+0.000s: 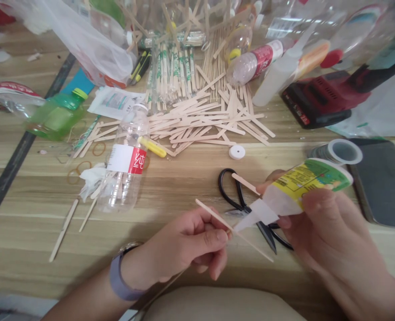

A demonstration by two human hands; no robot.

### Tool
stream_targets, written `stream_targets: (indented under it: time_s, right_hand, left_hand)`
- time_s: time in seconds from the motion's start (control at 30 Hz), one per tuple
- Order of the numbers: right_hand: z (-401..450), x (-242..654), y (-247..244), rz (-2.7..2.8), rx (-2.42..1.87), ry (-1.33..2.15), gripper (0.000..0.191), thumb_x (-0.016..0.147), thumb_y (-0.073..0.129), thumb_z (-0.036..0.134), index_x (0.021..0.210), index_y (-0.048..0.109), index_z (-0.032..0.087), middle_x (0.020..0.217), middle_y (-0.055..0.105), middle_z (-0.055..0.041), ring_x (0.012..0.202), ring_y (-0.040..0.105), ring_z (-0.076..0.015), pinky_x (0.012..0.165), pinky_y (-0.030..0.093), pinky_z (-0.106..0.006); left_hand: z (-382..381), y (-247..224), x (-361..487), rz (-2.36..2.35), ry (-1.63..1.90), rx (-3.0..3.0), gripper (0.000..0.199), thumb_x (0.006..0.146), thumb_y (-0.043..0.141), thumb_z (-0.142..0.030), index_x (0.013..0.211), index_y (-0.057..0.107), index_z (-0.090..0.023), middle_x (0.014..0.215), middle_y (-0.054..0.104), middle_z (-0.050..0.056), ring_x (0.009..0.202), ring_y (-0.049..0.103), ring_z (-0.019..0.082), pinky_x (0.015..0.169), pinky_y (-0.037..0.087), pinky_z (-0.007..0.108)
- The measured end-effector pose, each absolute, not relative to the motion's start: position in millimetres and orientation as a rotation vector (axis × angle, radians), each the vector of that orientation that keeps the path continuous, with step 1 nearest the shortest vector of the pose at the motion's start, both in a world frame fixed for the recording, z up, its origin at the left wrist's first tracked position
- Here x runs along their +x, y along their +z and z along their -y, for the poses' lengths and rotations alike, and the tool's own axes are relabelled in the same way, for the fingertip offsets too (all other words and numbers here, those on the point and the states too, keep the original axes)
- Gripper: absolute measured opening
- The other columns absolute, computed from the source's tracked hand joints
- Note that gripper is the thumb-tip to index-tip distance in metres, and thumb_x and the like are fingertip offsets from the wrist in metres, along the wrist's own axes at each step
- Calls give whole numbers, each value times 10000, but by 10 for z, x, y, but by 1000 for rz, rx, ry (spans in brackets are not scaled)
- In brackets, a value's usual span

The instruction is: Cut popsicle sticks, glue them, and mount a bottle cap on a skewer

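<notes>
Near the table's front edge, my left hand (193, 247) is closed, pinching a craft stick (251, 246) between thumb and fingers. A thin rod (164, 287) runs down from beneath this hand; whether it is gripped too I cannot tell. My right hand (327, 227) is wrapped round a glue bottle (294, 187) with a yellow and green label, tilted down to the left. Its white nozzle tip meets the craft stick beside my left fingertips. Another craft stick (246, 183) shows just beyond my right fingers. Black-handled scissors (240, 196) lie behind and below the nozzle.
Loose craft sticks (197, 125) are heaped mid-table. A clear bottle (125, 178) stands at left, a green bottle (58, 113) farther left. On the right are a phone (384, 187), a tape roll (344, 151) and a red power tool (324, 96). A white disc (236, 152) lies mid-table.
</notes>
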State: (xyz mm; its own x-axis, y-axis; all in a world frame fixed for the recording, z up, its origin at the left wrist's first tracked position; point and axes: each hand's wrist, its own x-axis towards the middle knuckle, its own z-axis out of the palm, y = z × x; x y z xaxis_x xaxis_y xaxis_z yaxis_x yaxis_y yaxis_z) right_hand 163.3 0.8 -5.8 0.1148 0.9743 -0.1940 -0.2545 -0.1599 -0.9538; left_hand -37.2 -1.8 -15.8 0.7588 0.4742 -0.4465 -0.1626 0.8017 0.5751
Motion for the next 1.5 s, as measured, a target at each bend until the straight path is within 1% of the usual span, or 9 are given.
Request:
stream_targets:
  time_s: [0.07, 0.27, 0.43, 0.7, 0.83, 0.93, 1.1, 1.33, 1.5]
  right_hand:
    - [-10, 1616, -50, 811, -1224, 1365, 352, 670, 783, 603, 753, 779, 260, 631, 637, -30, 413, 449, -71, 359, 386, -171]
    - [-28, 1589, -46, 726, -1254, 1397, 389, 593, 821, 619, 685, 775, 245, 574, 631, -28, 362, 389, -50, 329, 342, -169]
    - [-41, 1590, -37, 695, -1265, 1423, 405, 564, 832, 628, 657, 771, 239, 560, 634, -34, 367, 384, -49, 330, 350, -164]
    - [-37, 1598, -46, 697, -1242, 1432, 369, 581, 834, 605, 671, 763, 254, 584, 657, -32, 361, 373, -55, 295, 285, -162]
    - [-33, 1601, -46, 732, -1229, 1420, 370, 611, 815, 608, 664, 755, 246, 581, 659, -33, 361, 377, -65, 303, 303, -178]
    - [-29, 1596, -39, 753, -1228, 1409, 365, 638, 801, 602, 677, 758, 241, 581, 654, -36, 366, 390, -71, 306, 307, -181]
    - [-30, 1586, -48, 754, -1231, 1397, 375, 641, 800, 600, 664, 754, 229, 564, 630, -31, 360, 382, -68, 283, 255, -173]
    - [-26, 1585, -41, 728, -1211, 1419, 363, 624, 822, 580, 639, 737, 227, 574, 655, -35, 371, 405, -63, 314, 297, -164]
    - [-25, 1595, -59, 728, -1232, 1397, 369, 623, 816, 593, 649, 754, 230, 571, 652, -37, 368, 397, -62, 329, 336, -178]
  left_hand:
    - [25, -166, -371, -617, 369, 532, 315, 857, 655, -456, 875, 493, -186, 497, 565, -67, 375, 280, 44, 406, 176, 209]
    - [43, -192, -377, -564, 375, 517, 307, 864, 655, -448, 865, 493, -187, 493, 559, -69, 373, 294, 47, 410, 172, 217]
    - [47, -198, -383, -524, 386, 512, 279, 894, 625, -426, 889, 499, -178, 498, 556, -66, 372, 287, 50, 414, 167, 224]
    - [47, -188, -370, -492, 393, 488, 267, 909, 618, -401, 831, 470, -193, 506, 565, -60, 371, 296, 51, 413, 158, 219]
    - [52, -179, -372, -545, 385, 470, 295, 893, 634, -430, 826, 471, -193, 511, 564, -59, 376, 279, 49, 416, 161, 218]
    - [51, -180, -375, -549, 351, 477, 257, 919, 598, -403, 832, 479, -192, 505, 566, -53, 373, 285, 51, 412, 167, 212]
    - [52, -198, -379, -484, 384, 487, 218, 925, 592, -365, 846, 504, -182, 489, 548, -56, 367, 265, 49, 397, 165, 209]
    - [53, -222, -377, -456, 385, 498, 255, 935, 575, -409, 877, 523, -166, 500, 545, -53, 361, 256, 49, 389, 140, 218]
    - [45, -226, -380, -434, 384, 485, 259, 934, 575, -409, 861, 524, -166, 498, 542, -54, 358, 271, 50, 401, 161, 221]
